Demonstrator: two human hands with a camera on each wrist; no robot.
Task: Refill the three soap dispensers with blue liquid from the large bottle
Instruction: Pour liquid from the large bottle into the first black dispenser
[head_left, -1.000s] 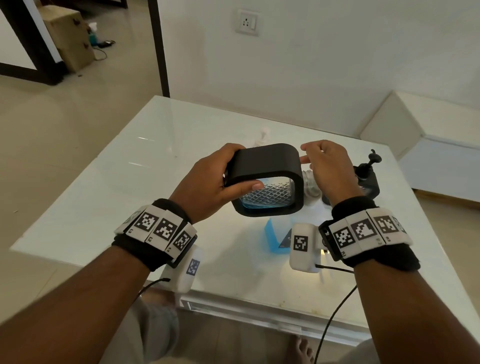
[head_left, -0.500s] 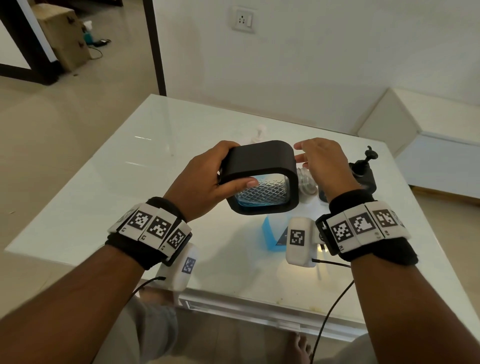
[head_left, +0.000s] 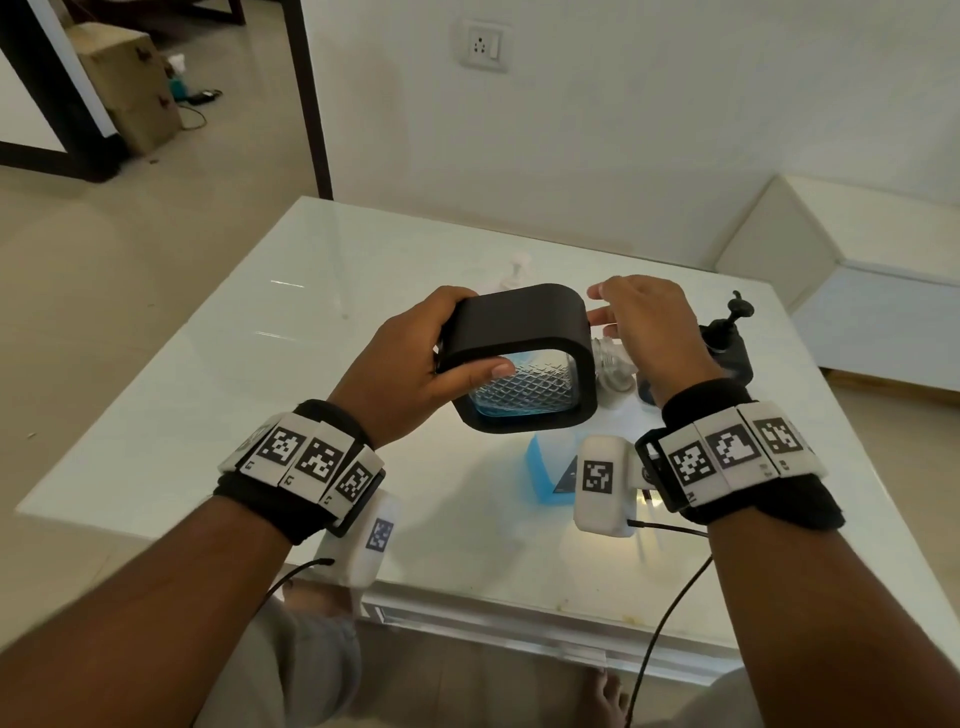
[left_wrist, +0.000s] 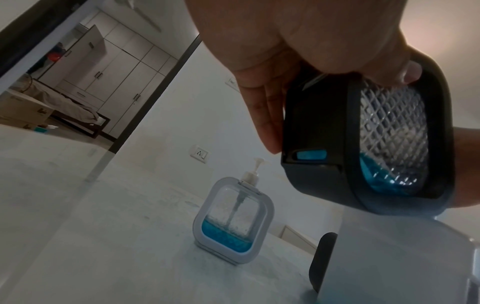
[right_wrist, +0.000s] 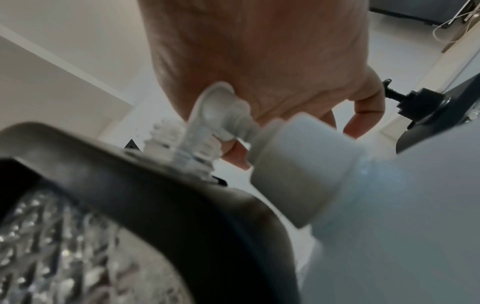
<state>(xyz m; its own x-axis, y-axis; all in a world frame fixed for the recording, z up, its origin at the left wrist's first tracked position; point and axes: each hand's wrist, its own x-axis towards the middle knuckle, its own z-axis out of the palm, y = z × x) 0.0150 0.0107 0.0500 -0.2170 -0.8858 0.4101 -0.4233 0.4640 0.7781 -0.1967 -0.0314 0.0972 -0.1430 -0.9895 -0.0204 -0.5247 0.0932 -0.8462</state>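
My left hand (head_left: 470, 338) grips a black-framed soap dispenser (head_left: 524, 317) and holds it tipped on its side above the table. A little blue liquid pools at its low edge (left_wrist: 381, 181). Its clear threaded neck (head_left: 613, 364) points right and carries no pump. My right hand (head_left: 608, 306) hovers at that neck end with loosely bent fingers that hold nothing. The large bottle (head_left: 545, 470) of blue liquid stands right under the dispenser, its white cap (right_wrist: 298, 174) close to the neck. A white-framed dispenser (left_wrist: 231, 218) with a low blue layer stands behind. A second black dispenser (head_left: 727, 353) stands to the right.
The white glass table (head_left: 260, 364) stands against a white wall with a socket (head_left: 483, 47). A low white bench (head_left: 857, 260) sits at the right. A doorway and cardboard boxes (head_left: 130, 88) are at the far left. Cables hang from both wrist units.
The dispenser stays tipped in my left hand and my right hand stays at its neck end. Both have shifted only slightly.
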